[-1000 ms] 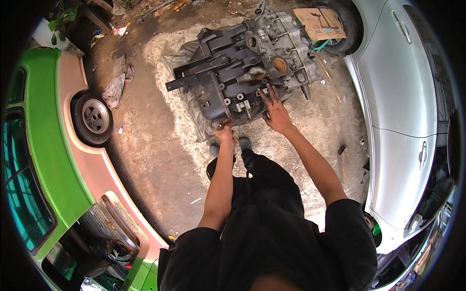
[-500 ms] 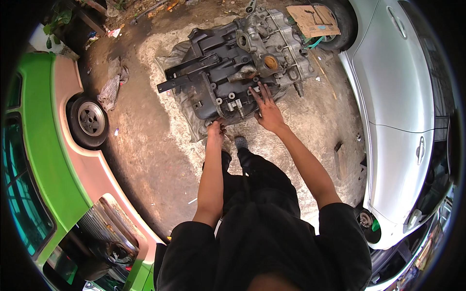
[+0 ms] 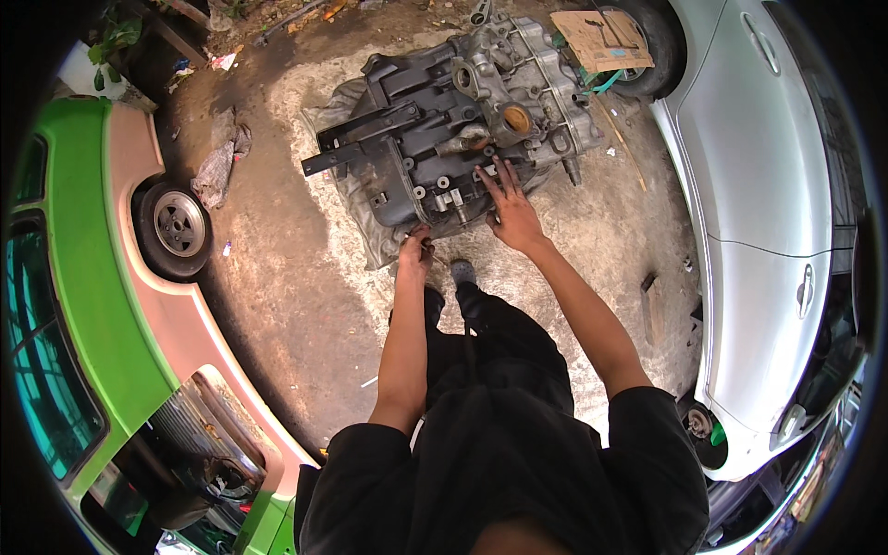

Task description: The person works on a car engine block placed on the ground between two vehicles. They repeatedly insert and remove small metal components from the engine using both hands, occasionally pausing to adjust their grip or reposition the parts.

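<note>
An engine assembly with a black cover (image 3: 407, 88) and cast metal housings (image 3: 515, 118) lies on a grey, crumpled cover (image 3: 379, 251) on the ground. My left hand (image 3: 414, 246) is at the cover's near lower edge, fingers curled in a pinch; whatever they hold is too small or hidden to tell. My right hand (image 3: 509, 208) rests with fingers spread on the black part, right of a small metal fitting (image 3: 450, 203). A dark bar (image 3: 324, 160) sticks out to the left, and my shoe (image 3: 462, 273) is just below the engine.
A green and pink vehicle (image 3: 102, 277) stands on the left, a silver car (image 3: 749, 277) on the right. Cardboard with tools (image 3: 592, 46) sits at a tire. A crumpled sack (image 3: 215, 171) lies on the stained concrete (image 3: 277, 305), and a dark plank (image 3: 653, 310) near the silver car.
The view has shifted slightly, so the engine appears a little further left than a second ago. Both hands keep about the same places on it. My left shoe is now mostly hidden by my forearm.
</note>
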A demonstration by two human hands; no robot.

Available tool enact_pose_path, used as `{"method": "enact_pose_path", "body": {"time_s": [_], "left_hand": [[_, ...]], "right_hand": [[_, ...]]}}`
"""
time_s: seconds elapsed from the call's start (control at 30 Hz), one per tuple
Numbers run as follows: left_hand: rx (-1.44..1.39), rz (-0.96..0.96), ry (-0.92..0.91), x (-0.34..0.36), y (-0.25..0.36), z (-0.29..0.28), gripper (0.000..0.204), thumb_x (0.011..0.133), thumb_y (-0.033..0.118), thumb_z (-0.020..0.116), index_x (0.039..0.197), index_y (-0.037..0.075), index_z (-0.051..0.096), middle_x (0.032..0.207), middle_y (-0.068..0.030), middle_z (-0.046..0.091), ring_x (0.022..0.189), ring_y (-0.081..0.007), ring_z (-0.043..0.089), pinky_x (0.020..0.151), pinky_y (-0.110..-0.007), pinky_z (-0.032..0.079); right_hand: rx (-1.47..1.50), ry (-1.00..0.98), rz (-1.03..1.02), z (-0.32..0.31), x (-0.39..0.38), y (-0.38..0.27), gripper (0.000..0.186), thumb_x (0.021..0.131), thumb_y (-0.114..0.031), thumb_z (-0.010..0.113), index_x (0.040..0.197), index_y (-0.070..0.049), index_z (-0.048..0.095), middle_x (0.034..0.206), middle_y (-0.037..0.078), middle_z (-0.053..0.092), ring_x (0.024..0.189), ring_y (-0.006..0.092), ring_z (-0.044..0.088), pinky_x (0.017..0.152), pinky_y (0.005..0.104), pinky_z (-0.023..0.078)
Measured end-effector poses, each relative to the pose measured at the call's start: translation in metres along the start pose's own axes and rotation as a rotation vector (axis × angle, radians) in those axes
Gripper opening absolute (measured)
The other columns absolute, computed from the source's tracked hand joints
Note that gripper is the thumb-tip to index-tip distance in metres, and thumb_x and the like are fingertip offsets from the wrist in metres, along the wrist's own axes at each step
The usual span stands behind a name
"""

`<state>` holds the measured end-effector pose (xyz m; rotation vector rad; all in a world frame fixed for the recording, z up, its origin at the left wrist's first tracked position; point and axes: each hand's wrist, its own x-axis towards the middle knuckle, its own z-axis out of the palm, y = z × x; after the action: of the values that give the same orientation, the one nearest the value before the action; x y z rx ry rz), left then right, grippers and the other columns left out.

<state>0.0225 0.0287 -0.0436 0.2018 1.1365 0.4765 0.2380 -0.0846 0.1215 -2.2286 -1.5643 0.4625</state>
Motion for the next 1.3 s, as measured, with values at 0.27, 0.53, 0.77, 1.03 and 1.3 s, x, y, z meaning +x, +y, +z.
{"method": "enact_pose_path", "body": {"time_s": [0.27, 0.53, 0.77, 1.03, 1.3], "left_hand": [[0.165, -0.001, 0.094, 0.016, 0.001, 0.003, 0.008, 0.086, 0.001, 0.069, 0.092, 0.007, 0.068, 0.081, -0.0052, 0.064, 0.061, -0.0182, 0.051, 0.053, -0.035, 0.039], [0.017, 0.073, 0.085, 0.018, -0.007, 0.004, 0.007, 0.087, 0.002, 0.068, 0.093, 0.006, 0.068, 0.081, -0.0064, 0.066, 0.062, -0.0189, 0.053, 0.052, -0.035, 0.040], [0.084, -0.084, 0.109, 0.007, 0.008, 0.011, 0.006, 0.088, 0.000, 0.066, 0.088, 0.006, 0.064, 0.078, -0.0039, 0.058, 0.060, -0.0167, 0.047, 0.053, -0.034, 0.037], [-0.046, -0.037, 0.005, 0.026, -0.004, 0.007, 0.014, 0.089, -0.006, 0.061, 0.091, 0.007, 0.059, 0.086, -0.0040, 0.056, 0.068, -0.0170, 0.045, 0.060, -0.033, 0.038], [0.149, -0.135, 0.048, -0.004, 0.018, 0.017, 0.010, 0.093, -0.001, 0.061, 0.096, 0.008, 0.058, 0.088, -0.0052, 0.057, 0.066, -0.0165, 0.047, 0.060, -0.033, 0.039]], "right_hand": [[-0.016, 0.024, 0.007, 0.001, 0.000, -0.002, 0.108, 0.078, -0.007, 0.074, 0.163, -0.035, 0.015, 0.171, 0.007, 0.008, 0.157, 0.0352, 0.013, 0.124, 0.0461, 0.034], [0.006, 0.016, 0.004, 0.005, 0.002, 0.000, 0.107, 0.078, -0.005, 0.075, 0.164, -0.033, 0.017, 0.171, 0.012, 0.007, 0.157, 0.0390, 0.011, 0.124, 0.0482, 0.031], [0.009, 0.035, 0.020, 0.008, 0.001, -0.002, 0.108, 0.076, -0.004, 0.075, 0.163, -0.033, 0.018, 0.171, 0.012, 0.007, 0.157, 0.0389, 0.010, 0.122, 0.0477, 0.034], [0.044, 0.055, 0.059, 0.011, 0.002, -0.006, 0.108, 0.075, -0.004, 0.075, 0.163, -0.034, 0.019, 0.171, 0.012, 0.007, 0.157, 0.0401, 0.010, 0.122, 0.0486, 0.035], [0.035, 0.064, 0.042, 0.013, 0.002, -0.004, 0.106, 0.075, -0.005, 0.075, 0.163, -0.033, 0.021, 0.171, 0.013, 0.007, 0.157, 0.0404, 0.009, 0.121, 0.0489, 0.036]]}}
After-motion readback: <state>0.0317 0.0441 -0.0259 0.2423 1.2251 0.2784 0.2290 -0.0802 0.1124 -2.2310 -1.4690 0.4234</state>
